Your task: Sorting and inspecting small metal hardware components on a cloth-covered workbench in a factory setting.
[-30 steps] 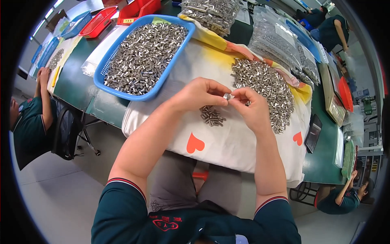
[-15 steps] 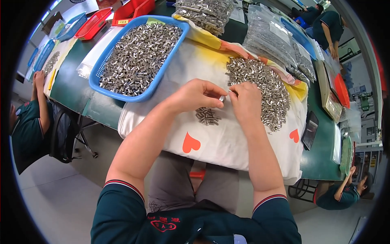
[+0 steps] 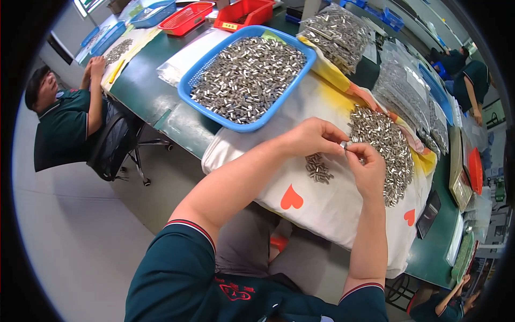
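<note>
A small shiny metal cylinder [image 3: 344, 145] sits pinched between the thumb and fingertips of my left hand [image 3: 316, 136]. My right hand [image 3: 369, 167] meets it there, thumb and forefinger pressed together at the piece's other side; whether it grips the same piece or another tiny one is hidden. Below the hands a small heap of metal cylinders [image 3: 318, 170] lies on the white cloth [image 3: 252, 174] with red hearts. A much larger pile of the same cylinders [image 3: 394, 153] spreads just beyond and right of my right hand.
A blue basket [image 3: 185, 96] full of cylinders stands at the left. Bagged metal parts [image 3: 335, 35] lie at the back, red bins [image 3: 186, 19] at the far left. A dark phone [image 3: 428, 214] rests on the green table [image 3: 185, 131] at right. Another person [image 3: 72, 115] sits at left.
The view has swung left, so everything sits farther right in it. My hands, slightly apart before, have come together at the metal cylinder.
</note>
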`<state>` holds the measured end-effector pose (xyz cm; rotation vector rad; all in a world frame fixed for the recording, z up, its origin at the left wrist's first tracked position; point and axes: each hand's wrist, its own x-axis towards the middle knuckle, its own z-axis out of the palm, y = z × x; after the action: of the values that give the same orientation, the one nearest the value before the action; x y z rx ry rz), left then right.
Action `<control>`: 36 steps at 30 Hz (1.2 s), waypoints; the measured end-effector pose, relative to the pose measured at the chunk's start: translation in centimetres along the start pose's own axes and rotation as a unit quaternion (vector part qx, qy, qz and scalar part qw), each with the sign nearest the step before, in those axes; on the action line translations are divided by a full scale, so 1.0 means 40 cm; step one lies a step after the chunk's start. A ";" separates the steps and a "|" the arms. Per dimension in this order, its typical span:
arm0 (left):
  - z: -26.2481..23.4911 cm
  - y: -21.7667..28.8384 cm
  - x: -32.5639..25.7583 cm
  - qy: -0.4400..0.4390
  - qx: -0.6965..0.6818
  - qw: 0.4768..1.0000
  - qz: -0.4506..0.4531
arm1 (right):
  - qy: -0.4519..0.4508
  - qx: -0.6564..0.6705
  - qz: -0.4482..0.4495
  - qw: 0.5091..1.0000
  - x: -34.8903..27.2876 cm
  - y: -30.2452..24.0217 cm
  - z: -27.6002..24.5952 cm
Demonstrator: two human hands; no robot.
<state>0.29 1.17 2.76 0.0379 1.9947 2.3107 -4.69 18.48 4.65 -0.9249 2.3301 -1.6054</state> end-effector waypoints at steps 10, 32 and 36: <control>-0.004 0.003 -0.015 0.006 0.045 0.999 0.002 | 0.045 -0.171 -0.112 0.978 -0.012 -0.036 0.028; 0.008 0.005 -0.010 -0.048 0.117 0.992 -0.009 | 0.050 -0.291 -0.074 0.953 0.070 0.017 -0.020; -0.001 0.013 -0.020 -0.044 0.059 0.996 -0.041 | 0.022 -0.460 -0.118 0.880 0.103 0.047 0.011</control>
<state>1.04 0.99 3.30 0.0621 2.0463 2.1023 -8.51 16.20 3.66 -1.3584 3.1318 -0.4560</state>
